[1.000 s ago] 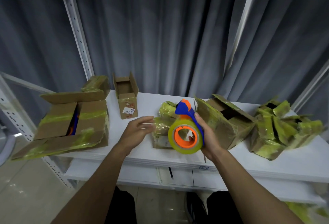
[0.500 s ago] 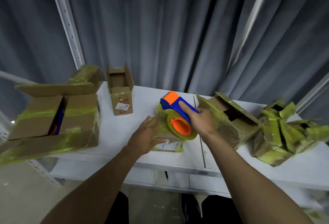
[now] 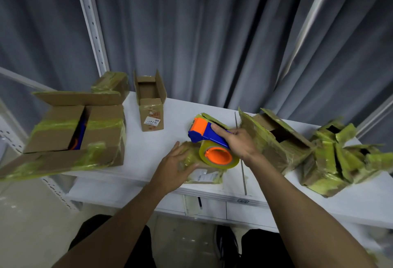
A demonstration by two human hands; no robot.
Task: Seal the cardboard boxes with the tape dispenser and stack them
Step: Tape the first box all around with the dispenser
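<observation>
The left hand [image 3: 173,166] lies flat with fingers spread, pressing on the near side of a small tape-wrapped cardboard box [image 3: 209,174] at the front edge of the white tabletop [image 3: 148,150]. The right hand [image 3: 236,142] grips the blue handle of the tape dispenser [image 3: 202,133], its roll resting on top of that box. Beyond, an open-flapped small carton [image 3: 151,108] stands upright, a large open box [image 3: 63,133] sits left, and crumpled taped boxes [image 3: 331,157] lie right.

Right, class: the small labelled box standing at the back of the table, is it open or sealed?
Open. The small labelled box has its top flaps standing up, and its inside shows.
</observation>
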